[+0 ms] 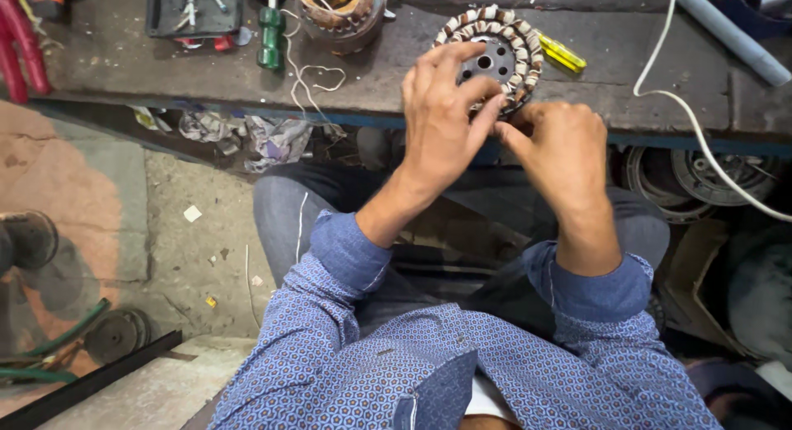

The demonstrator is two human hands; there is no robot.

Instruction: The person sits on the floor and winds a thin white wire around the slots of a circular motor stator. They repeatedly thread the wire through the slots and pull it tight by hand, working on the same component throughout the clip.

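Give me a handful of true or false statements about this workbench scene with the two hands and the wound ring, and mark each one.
1. Both hands, left and right, are at the round metal stator ring with brown and white wound coils. True.
2. The stator ring lies on the floor. False: it rests on the dark worn workbench.
3. A green-handled screwdriver lies on the bench left of the ring. True.
4. The yellow-handled tool lies left of the green screwdriver. False: it lies right of the ring.
5. A white cord runs across the right of the bench. True.
6. The person's sleeves are plain red. False: they are blue patterned sleeves.
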